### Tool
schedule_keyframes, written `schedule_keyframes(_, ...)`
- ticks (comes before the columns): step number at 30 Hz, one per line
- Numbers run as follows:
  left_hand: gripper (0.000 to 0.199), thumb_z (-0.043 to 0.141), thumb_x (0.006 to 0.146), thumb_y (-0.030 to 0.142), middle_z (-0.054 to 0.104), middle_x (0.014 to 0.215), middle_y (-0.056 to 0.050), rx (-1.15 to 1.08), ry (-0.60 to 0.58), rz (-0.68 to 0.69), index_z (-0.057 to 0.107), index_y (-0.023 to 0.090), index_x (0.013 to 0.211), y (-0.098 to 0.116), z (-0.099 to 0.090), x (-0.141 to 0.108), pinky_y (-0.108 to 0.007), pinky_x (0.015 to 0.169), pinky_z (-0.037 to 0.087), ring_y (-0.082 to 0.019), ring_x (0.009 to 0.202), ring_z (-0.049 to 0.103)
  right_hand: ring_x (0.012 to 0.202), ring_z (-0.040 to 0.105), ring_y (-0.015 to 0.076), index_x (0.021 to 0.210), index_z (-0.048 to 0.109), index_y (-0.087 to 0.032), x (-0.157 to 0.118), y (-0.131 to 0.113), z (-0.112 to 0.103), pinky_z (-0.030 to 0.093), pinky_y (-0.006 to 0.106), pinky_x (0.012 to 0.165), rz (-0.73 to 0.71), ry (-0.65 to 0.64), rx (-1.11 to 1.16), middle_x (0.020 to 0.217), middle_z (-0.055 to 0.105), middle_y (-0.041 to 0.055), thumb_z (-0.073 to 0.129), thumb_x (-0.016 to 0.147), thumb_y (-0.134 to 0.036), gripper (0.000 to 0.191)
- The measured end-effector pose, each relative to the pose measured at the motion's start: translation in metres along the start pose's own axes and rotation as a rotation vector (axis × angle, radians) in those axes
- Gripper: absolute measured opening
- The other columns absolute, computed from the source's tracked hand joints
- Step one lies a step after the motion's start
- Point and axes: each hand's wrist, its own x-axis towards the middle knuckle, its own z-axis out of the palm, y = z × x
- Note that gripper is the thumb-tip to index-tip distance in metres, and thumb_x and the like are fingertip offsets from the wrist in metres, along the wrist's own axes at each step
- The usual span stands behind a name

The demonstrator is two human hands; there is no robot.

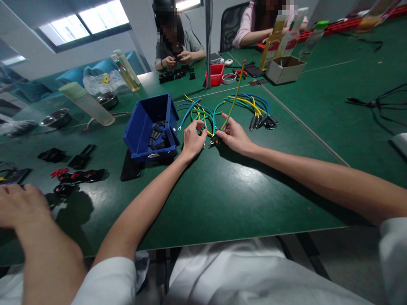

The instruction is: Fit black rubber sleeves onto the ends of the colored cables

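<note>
My right hand (234,134) pinches a yellow-green wire (235,97) that sticks up above the fingers and slants to the right. A small black piece shows at the fingertips near its lower end. Beside it, my left hand (192,137) has its fingers curled at the near edge of a loose pile of blue, yellow and green wires (197,111) with ring terminals. What the left fingertips hold, if anything, is too small to tell. Right of the hands lies a bundle of wires (251,103) with black sleeves (263,122) on their ends.
Left of my hands, a blue bin (135,135) holding black sleeves rests partly over a flat black object (129,169). Another person's arm (34,228) reaches in at far left, near black and red parts (81,176). A metal pole (208,46), red tray (215,75) and cardboard box (284,72) stand farther back.
</note>
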Motion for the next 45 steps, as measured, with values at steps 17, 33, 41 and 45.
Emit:
schedule_keyframes(17,0.017,0.053,0.086,0.018,0.067,0.108,-0.006,0.338,-0.166,0.061,0.065,0.019,0.099,0.001,0.002,-0.005,-0.034,0.092,0.047,-0.02,0.102,0.061,0.071,0.062,0.021,0.151,0.029,-0.016,-0.002,0.004,-0.001,0.054,0.04,0.073,0.006,0.047,-0.074,0.08,0.062,0.0042,0.06,0.082,-0.03,0.077)
schedule_keyframes(33,0.026,0.046,0.094,0.03,0.066,0.112,-0.008,0.56,-0.236,0.215,0.061,0.018,0.111,0.016,-0.01,-0.021,-0.038,0.092,0.046,-0.025,0.104,0.059,0.063,0.057,0.0165,0.151,0.028,-0.012,-0.008,-0.006,-0.019,0.048,0.031,0.065,-0.066,0.192,-0.158,0.077,0.061,0.0015,0.054,0.084,-0.036,0.076)
schedule_keyframes(41,0.027,0.043,0.095,0.028,0.066,0.116,-0.01,0.6,-0.304,0.182,0.06,0.016,0.113,0.015,-0.024,-0.039,-0.037,0.089,0.049,-0.024,0.105,0.062,0.061,0.058,0.0177,0.145,0.041,-0.011,-0.013,-0.008,-0.048,0.046,0.029,0.06,-0.057,0.073,-0.327,0.071,0.063,0.0017,0.058,0.082,-0.038,0.071)
schedule_keyframes(45,0.031,0.042,0.096,0.03,0.063,0.123,-0.012,0.577,-0.334,0.205,0.059,0.015,0.117,0.015,-0.03,-0.047,-0.037,0.096,0.048,-0.024,0.112,0.06,0.067,0.062,0.0196,0.142,0.045,-0.008,-0.017,-0.009,-0.061,0.048,0.031,0.065,-0.035,0.039,-0.422,0.075,0.068,0.0054,0.059,0.082,-0.036,0.068)
